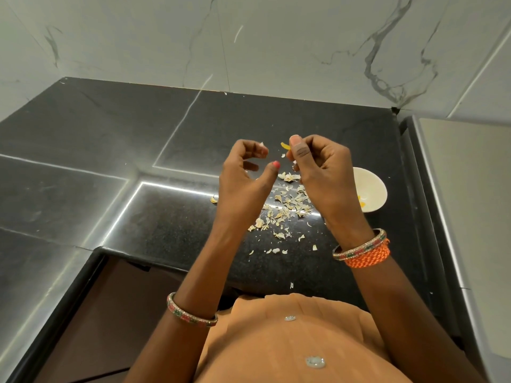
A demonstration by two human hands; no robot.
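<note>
My right hand is raised over the black counter and pinches a small yellowish garlic clove between thumb and forefinger; only the clove's tip shows. My left hand hovers just left of it, fingers loosely curled and thumb apart from them. A white flake of peel clings to its forefinger tip. Below the hands, garlic peels lie scattered on the counter. A white bowl stands to the right, partly hidden by my right hand, with yellowish pieces inside.
Marble-patterned wall tiles back the counter. A pale raised surface runs along the right edge. The counter steps round a corner at the left, with its front edge near my body. One stray peel lies left of the pile.
</note>
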